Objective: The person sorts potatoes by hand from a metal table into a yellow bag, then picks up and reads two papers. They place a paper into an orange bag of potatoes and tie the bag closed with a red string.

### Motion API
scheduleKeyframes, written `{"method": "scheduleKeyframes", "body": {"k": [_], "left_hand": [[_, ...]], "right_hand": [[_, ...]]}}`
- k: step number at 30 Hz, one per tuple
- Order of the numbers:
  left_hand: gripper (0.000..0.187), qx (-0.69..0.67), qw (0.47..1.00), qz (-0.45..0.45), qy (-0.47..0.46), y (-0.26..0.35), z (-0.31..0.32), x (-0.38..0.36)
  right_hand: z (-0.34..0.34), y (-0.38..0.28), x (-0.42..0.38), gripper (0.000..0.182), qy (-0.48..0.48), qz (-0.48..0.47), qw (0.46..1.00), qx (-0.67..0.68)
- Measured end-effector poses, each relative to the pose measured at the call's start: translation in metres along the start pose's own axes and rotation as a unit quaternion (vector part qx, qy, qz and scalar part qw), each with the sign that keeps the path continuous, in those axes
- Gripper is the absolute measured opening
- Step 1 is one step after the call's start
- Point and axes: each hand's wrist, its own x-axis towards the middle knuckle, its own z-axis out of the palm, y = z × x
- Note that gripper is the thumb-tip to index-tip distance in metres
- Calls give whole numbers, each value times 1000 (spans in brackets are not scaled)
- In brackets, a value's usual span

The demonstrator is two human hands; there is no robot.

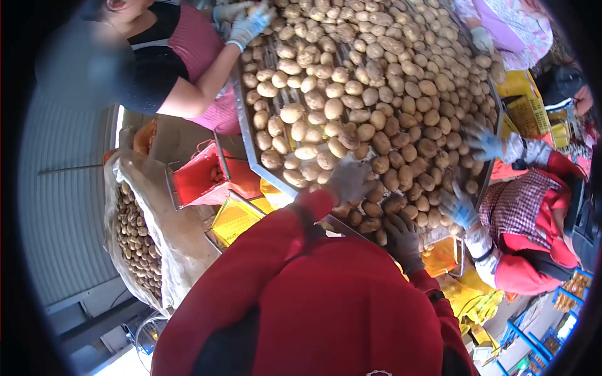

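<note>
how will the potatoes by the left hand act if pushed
The potatoes would probably roll, being rounded. Crowded together near the left hand, they may jostle their neighbours rather than travel far. Their shapes look unsquashed, so they likely feel stiff.

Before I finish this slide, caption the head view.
Gloved left hand and right hand among potatoes on a rimmed table, co-workers alongside.

Daylight brightens rounded tan potatoes toward one o'clock, while shade dulls the wearer's grey-gloved right hand near four. White glare burns out detail between seven and eight o'clock. At ten, a hazy grey smear blurs the view beside a black-shirted co-worker; black vignetting cuts off the grey corrugated metal wall at nine.
</note>
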Motion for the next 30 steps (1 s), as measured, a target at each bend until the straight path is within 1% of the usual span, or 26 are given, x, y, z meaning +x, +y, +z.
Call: {"method": "scheduleKeyframes", "body": {"k": [2, 3, 4, 5, 6, 7, 9, 11, 13, 15, 16, 17, 18, 19, 20, 21, 22, 23, 24, 25, 26, 27, 29, 30], "left_hand": [[48, -183, 982, -21, 42, -16, 15, -20], [51, -315, 944, -96, -3, -23, 8, -35], [48, -502, 858, -109, -15, -35, 8, -54], [46, -669, 733, -120, -20, -50, 12, -76], [44, -808, 577, -122, -17, -60, 13, -93], [47, -815, 568, -116, -17, -64, 6, -106], [55, -828, 552, -102, -14, -60, -15, -130], [58, -827, 557, -75, 19, -49, -35, -146], [49, -922, 382, -59, -5, -60, -39, -156], [49, -866, 497, -13, 57, -58, -40, -171], [49, -827, 554, 5, 98, -57, -39, -180], [47, -857, 502, 7, 111, -72, -21, -190], [47, -884, 450, 10, 124, -87, -3, -200], [38, -887, 422, -26, 185, -94, 1, -215], [31, -882, 395, -61, 249, -102, 4, -229], [24, -870, 372, -94, 310, -109, 8, -243], [24, -715, 577, -86, 386, -127, 30, -257], [24, -503, 716, -118, 469, -147, 52, -272], [22, -465, 721, -167, 486, -156, 62, -287], [21, -584, 626, -211, 472, -164, 68, -303], [19, -704, 488, -245, 454, -172, 73, -314], [18, -729, 448, -273, 440, -177, 78, -322], [23, -599, 640, -295, 379, -179, 100, -340], [17, -753, 466, -262, 383, -171, 76, -334]], "right_hand": [[-1, -1, 9, 35, 14, -15, 1000, -8], [-1, -1, 14, 35, 22, -28, 999, -20], [-3, -1, 17, 36, 26, -41, 998, -32], [-5, -7, 26, 35, 31, -46, 998, -4], [-8, -18, 43, 34, 37, -56, 997, 25], [-8, -29, 65, 33, 45, -68, 995, 54], [-4, -49, 105, 32, 53, -107, 991, 63], [9, -64, 140, 30, 75, -153, 984, 51], [17, -80, 169, 30, 49, -154, 982, 95], [25, -93, 187, 28, 11, -159, 980, 117], [33, -91, 189, 27, -3, -177, 981, 83], [49, -84, 188, 27, -13, -204, 977, 55], [74, -58, 180, 29, -14, -222, 974, 43], [99, -44, 172, 30, -13, -243, 969, 34], [82, -62, 169, 31, -23, -197, 979, 52], [84, -60, 165, 34, -36, -195, 980, -2], [90, -58, 161, 36, -55, -167, 984, -1], [93, -57, 159, 39, -74, -129, 989, -9], [96, -62, 160, 39, -73, -128, 989, 16], [95, -67, 161, 39, -70, -119, 990, 36], [90, -70, 159, 39, -68, -103, 991, 52], [72, -88, 160, 39, -58, -108, 991, 45], [39, -126, 163, 39, -37, -118, 992, 31], [66, -101, 165, 38, -45, -73, 995, 52]]}}
